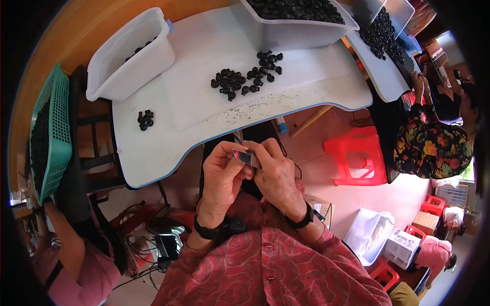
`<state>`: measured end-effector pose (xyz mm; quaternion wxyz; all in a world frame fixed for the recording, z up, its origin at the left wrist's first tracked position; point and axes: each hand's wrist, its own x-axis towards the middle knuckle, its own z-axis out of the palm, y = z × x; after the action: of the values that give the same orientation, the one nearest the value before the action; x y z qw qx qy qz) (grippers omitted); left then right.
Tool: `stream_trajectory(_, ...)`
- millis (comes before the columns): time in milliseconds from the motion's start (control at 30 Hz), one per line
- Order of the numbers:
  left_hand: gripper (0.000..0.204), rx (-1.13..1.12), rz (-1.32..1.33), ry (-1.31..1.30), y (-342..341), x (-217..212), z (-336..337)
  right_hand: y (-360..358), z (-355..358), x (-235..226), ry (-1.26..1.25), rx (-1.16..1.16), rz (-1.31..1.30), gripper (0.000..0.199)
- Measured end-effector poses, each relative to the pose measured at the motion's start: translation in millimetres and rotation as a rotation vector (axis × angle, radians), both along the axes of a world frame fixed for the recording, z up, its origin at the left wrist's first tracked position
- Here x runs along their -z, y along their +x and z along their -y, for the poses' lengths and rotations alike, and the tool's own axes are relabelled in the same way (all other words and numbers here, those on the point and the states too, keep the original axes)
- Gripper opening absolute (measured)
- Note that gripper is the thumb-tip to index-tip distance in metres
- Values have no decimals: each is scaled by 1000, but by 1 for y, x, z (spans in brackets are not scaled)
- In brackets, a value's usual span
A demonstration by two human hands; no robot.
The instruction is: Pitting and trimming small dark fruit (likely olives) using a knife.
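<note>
Both my hands meet in front of my chest, just off the table's near edge. My left hand [220,176] is closed, its thumb and fingers pinching a small flat piece with a shiny, mirror-like face [243,156]. My right hand [276,174] is closed round the other side of the same piece. A short grey shaft [238,136] sticks out beyond my fingers toward the table; its exact kind cannot be made out. Past my hands, small black round-headed parts [228,81] lie in a loose pile on the white table [191,109]. Fewer black parts [145,120] sit at the left.
A white bin [120,84] holds some black parts; a grey bin [306,36] at the back is full of them. At far left stands a green basket [60,130]. A red stool [357,155] is right. People sit on both sides, one in a floral top [434,148].
</note>
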<state>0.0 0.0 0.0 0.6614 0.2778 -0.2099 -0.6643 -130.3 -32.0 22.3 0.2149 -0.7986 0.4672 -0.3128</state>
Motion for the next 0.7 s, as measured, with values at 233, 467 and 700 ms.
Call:
stream_trajectory(233,9,-8,18,-56,-3,-8,-4,-4,2,-2,-18,61,-56,35)
stream_trajectory(467,8,31,13,-81,-2,-10,-1,-13,11,18,227,123,393,18)
stream_trajectory(700,8,-36,17,-12,-3,-5,-1,-8,1,-22,771,-76,894,11)
